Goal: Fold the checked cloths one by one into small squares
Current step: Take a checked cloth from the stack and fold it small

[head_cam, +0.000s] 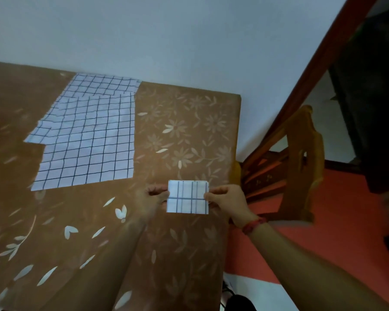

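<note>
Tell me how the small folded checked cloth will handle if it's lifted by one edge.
The folded cloth probably stays fairly flat: it looks compact between the left hand and right hand. It seems thin and light. Its layers may well fall open, since only pinching holds them.

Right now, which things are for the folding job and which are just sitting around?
For the job:
- small folded cloth, pinched at its sides by the left hand and right hand
- pile of flat checked cloths still waiting on the table

Just around:
- flowery brown tablecloth
- wooden chair beside the table
- red wristband
</note>
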